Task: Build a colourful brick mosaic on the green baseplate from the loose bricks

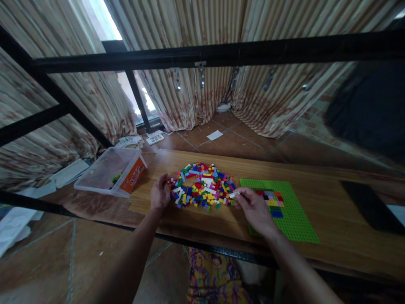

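A heap of small mixed-colour toy bricks is spread over the wooden table between my hands. My right hand pinches a white toy brick at the heap's right edge. My left hand rests at the left edge of the heap, its fingers curled by the bricks; what they hold, if anything, is hidden. A green baseplate lies to the right, partly behind my right forearm. On it sits a cluster of joined bricks in red, yellow, blue and other colours.
A clear plastic bin with an orange label stands at the table's left end, a few green pieces inside. A dark flat object lies at the right. A black metal bar crosses above the table. Papers lie on the floor.
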`<state>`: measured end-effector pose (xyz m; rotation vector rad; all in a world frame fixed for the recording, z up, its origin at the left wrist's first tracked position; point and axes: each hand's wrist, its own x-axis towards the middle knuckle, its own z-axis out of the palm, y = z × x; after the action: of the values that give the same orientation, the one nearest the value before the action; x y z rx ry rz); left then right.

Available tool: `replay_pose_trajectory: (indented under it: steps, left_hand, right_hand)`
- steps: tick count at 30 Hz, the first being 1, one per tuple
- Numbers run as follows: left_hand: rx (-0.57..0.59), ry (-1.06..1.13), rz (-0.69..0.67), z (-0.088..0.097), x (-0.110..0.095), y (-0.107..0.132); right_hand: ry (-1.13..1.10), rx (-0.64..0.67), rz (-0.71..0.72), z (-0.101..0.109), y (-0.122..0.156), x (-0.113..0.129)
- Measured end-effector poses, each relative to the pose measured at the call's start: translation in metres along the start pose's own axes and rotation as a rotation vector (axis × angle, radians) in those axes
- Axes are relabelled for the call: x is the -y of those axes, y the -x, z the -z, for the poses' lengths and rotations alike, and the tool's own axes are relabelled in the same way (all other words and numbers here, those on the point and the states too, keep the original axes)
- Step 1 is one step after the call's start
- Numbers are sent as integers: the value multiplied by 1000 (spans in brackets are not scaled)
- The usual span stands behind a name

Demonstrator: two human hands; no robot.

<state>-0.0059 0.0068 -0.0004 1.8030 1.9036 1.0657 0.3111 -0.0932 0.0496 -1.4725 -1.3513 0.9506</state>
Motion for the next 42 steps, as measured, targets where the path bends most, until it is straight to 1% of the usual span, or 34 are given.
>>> replay_pose_trajectory:
  steps: [4, 9, 12, 18, 21, 24, 27, 30, 33, 36, 39, 42]
  left_hand:
    - [2, 6, 0, 0, 0, -1]
    - [-4, 10, -9, 0, 0, -1]
    - [0, 5, -7, 0, 0, -1]
    - [-9, -9, -19, -1, 1, -2]
    - [-9, -7, -29, 0, 0, -1]
    - [-3, -1, -32, 1, -3, -1]
    - [17, -12, -28, 3, -7, -1]
    - [24, -38, -18, 6, -8, -1]
    - [32, -42, -24, 7, -9, -3]
    - [42, -63, -8, 8, -13, -3]
    - [51, -90, 21, 9, -18, -3]
    - [54, -121, 23, 10, -20, -3]
  right_hand:
    - [-118, 5, -72, 0, 18, 0]
    - [-170, 18, -110, -11, 30, -3]
    - [-119, 23, -127, -19, 24, -5]
    - [123, 9, -105, -26, -9, -5]
    - [79, -5, -124, -24, -13, -7]
    - [-79, -38, -149, -19, -1, -9]
    - [-221, -68, -171, -7, 18, -7]
    - [-281, -103, -217, 12, 35, -6]
    - [-371, -219, -294, 38, 50, -14]
    - [-457, -348, -323, 67, 60, -30]
    - [-423, -456, -311, 93, 62, -46]
    - [-299, -535, -302, 110, 57, -56]
